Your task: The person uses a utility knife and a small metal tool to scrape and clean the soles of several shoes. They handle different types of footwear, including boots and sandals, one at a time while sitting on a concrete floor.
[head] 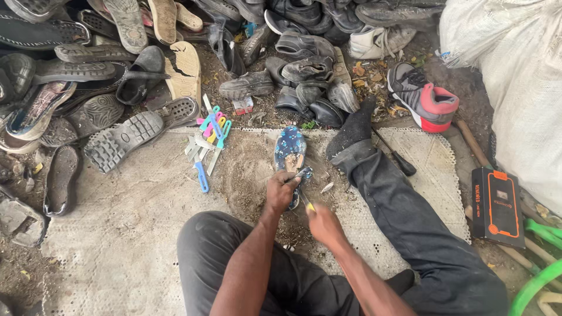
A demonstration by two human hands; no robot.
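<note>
Blue floral fabric covers a shoe sole (290, 153) lying on a woven mat (117, 234). The left hand (281, 192) grips its near end, fingers curled; the right hand (323, 223) is closed around a yellow-handled tool (307, 202) (blade hidden). Coloured plastic cutters (209, 140) lie just left, with worn shoes (304, 70) piled beyond.

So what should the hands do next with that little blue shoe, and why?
Probably draw the knife a bit further along the heel of the shoe. The left hand already pins the heel to the mat, the right hand holds the tool right at it, and scraps lie around, so cutting looks under way.
</note>
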